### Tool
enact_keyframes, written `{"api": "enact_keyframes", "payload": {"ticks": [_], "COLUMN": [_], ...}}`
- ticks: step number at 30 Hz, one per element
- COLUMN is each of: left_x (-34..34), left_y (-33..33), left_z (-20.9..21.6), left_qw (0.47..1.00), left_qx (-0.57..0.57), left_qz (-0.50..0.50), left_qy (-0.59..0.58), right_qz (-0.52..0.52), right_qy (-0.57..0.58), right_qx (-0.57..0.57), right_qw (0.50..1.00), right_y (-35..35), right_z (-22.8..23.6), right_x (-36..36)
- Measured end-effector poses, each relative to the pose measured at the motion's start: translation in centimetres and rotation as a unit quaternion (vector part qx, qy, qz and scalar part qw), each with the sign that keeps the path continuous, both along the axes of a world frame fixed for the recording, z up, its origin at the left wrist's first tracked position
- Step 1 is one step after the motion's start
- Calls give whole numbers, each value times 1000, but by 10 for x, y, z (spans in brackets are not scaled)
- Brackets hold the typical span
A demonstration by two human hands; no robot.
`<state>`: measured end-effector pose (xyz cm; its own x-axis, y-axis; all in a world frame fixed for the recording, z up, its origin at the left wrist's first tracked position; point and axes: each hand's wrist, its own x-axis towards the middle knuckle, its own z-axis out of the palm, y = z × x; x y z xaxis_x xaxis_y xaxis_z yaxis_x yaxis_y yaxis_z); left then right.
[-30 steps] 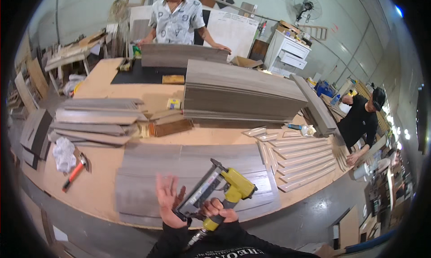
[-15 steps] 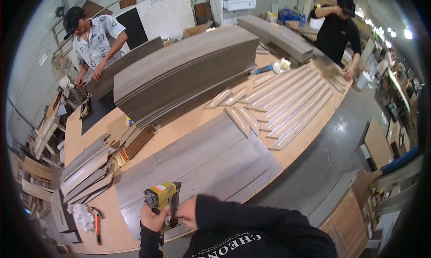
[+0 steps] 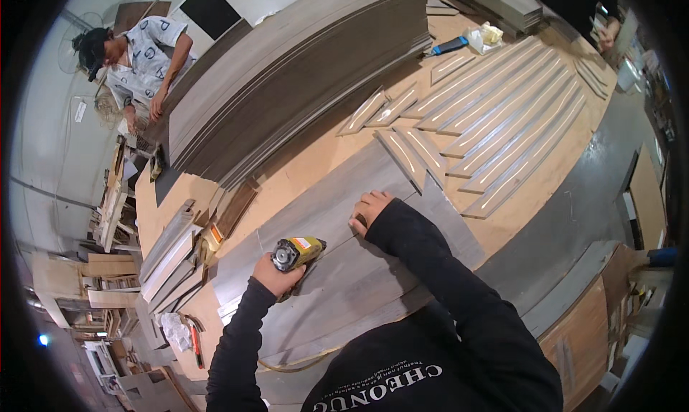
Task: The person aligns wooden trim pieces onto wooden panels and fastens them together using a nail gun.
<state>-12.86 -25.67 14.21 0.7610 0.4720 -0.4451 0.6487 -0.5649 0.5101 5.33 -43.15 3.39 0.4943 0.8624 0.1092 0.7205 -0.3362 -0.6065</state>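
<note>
On the grey panel (image 3: 337,247), best keep left hand (image 3: 271,277) clamped on nailer (image 3: 296,253), square to it, right hand (image 3: 369,209) flat beside.

A broad wooden tabletop (image 3: 316,169) of light orange-brown board carries the work. Wide grey panels (image 3: 337,268) lie flat on its near part. Beyond them, long narrow grey strips (image 3: 502,118) with pale centres lie side by side, slanting. A tall stack of grey-brown boards (image 3: 287,89) fills the far side. Shorter grey planks (image 3: 169,254) are piled at the left edge, with an orange-handled tool (image 3: 195,344) near them. A blue-handled tool (image 3: 451,46) lies just beside the tall stack.
</note>
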Motion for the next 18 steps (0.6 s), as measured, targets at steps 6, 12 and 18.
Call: {"api": "enact_keyframes", "payload": {"ticks": [6, 12, 18], "left_x": [0, 12, -9], "left_y": [16, 4, 16], "left_z": [-35, -18, -26], "left_qw": [998, 993, 993], "left_qx": [40, 76, 97], "left_qz": [-34, -90, -71], "left_qy": [-37, -28, -2], "right_qz": [-30, -21, -13], "right_qy": [-1, -4, -2], "right_qx": [41, 46, 36], "right_qw": [999, 999, 999], "right_y": [2, 0, 2], "right_z": [-10, -4, -1], "right_x": [1, 2, 2]}}
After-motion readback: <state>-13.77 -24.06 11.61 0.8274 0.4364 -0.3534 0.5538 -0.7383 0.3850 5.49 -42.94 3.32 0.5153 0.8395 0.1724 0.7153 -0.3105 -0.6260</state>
